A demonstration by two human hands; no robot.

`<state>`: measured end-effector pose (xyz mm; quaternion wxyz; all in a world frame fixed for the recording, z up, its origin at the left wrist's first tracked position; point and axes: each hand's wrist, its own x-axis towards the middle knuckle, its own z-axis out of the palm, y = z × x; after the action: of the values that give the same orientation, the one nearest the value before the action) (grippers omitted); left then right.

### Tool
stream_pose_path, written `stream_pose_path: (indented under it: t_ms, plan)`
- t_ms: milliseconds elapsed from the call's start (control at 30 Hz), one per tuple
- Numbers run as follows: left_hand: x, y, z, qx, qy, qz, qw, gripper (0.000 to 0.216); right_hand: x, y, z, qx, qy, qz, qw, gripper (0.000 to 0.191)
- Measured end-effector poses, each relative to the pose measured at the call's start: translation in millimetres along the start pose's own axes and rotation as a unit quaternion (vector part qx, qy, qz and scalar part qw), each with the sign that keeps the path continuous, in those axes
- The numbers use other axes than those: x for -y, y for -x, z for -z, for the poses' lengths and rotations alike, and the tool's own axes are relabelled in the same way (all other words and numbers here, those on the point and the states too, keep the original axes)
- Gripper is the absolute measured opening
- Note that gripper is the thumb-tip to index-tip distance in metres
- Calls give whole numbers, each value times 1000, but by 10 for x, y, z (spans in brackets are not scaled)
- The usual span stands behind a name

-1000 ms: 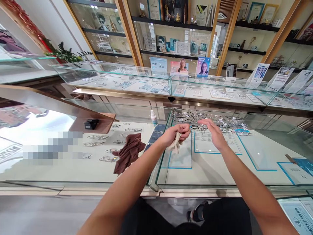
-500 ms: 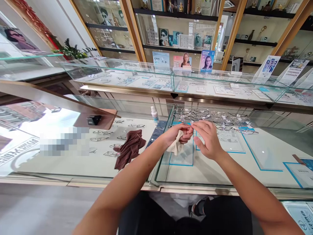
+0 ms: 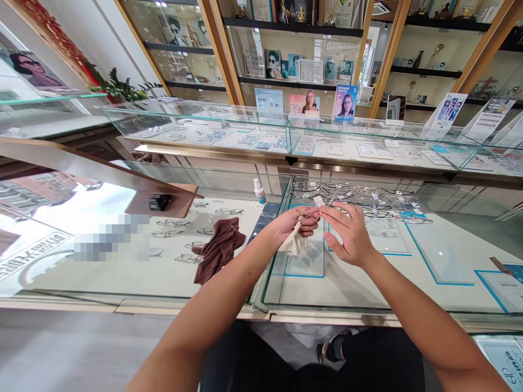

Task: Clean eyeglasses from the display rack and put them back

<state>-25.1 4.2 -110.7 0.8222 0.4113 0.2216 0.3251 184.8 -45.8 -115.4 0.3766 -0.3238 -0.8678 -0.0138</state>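
My left hand [image 3: 300, 222] is closed round a bunched beige cloth [image 3: 292, 243], which hangs below the fingers. It also pinches what looks like a thin pair of eyeglasses [image 3: 333, 199], mostly hidden by the fingers. A small white tag [image 3: 318, 201] sticks up from the glasses at the fingertips. My right hand [image 3: 347, 233] has its fingers stretched toward the left, tips touching the glasses near the tag, with the thumb held apart below. Both hands are above the glass display counter [image 3: 347, 291].
Rows of eyeglass frames [image 3: 376, 196] lie behind the hands. To the left are a brown cloth [image 3: 220, 245], a white spray bottle [image 3: 259, 191] and a wooden-edged mirror [image 3: 180, 198]. A second glass showcase [image 3: 229, 147] stands beyond, with shelves behind it.
The glasses have turned at my fingertips, so the white tag now shows upright between the hands. The fingers of my right hand have shifted slightly; the beige cloth stays in my left hand.
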Motion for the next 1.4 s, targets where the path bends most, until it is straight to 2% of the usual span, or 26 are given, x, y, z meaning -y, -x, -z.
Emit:
stream_pose_path:
  t_ms: [33,100,200,300,367,433,500,700,833,900,1033,1167,1267,1400]
  plan:
    - [13,-11,7,-10,-16,-18,1000,40,8,-4,-2,-9,-15,-16,1000,44]
    - [37,-34,16,-37,-55,-44,997,43,16,-17,-7,-65,-47,-62,995,36]
    - [71,-67,10,-75,-115,-58,989,52,-17,-53,-19,-157,-120,-166,966,28]
    - [104,-89,-9,-101,-159,-78,979,57,-88,-99,-49,-125,-253,-279,918,29]
    - [121,-95,-22,-108,-178,-95,973,58,-127,-120,-84,-93,-349,-344,867,31]
    - [132,-94,-35,-106,-192,-102,970,56,-147,-129,-122,-83,-421,-390,815,33]
    - [138,-91,-47,-102,-199,-101,969,52,-151,-128,-151,-82,-464,-413,779,34]
    - [153,-96,-40,-107,-188,-87,972,47,-153,-130,-158,-66,-535,-437,720,27]
    - [138,-100,36,-127,-181,-81,972,41,-185,-146,-119,-71,-585,-444,675,24]
    - [100,-94,94,-132,-155,-86,975,36,-215,-150,-89,-59,-605,-438,662,22]
    - [-31,-64,210,-84,-51,-122,988,35,-271,-144,-49,4,-637,-411,652,20]
    - [-132,-27,252,-62,40,-117,990,27,-273,-133,-56,38,-649,-401,645,19]
    - [-152,-12,225,-76,105,-112,985,27,-251,-139,-45,29,-653,-396,644,21]
    - [-151,-18,202,-97,147,-117,977,28,-244,-155,17,-15,-657,-386,647,26]
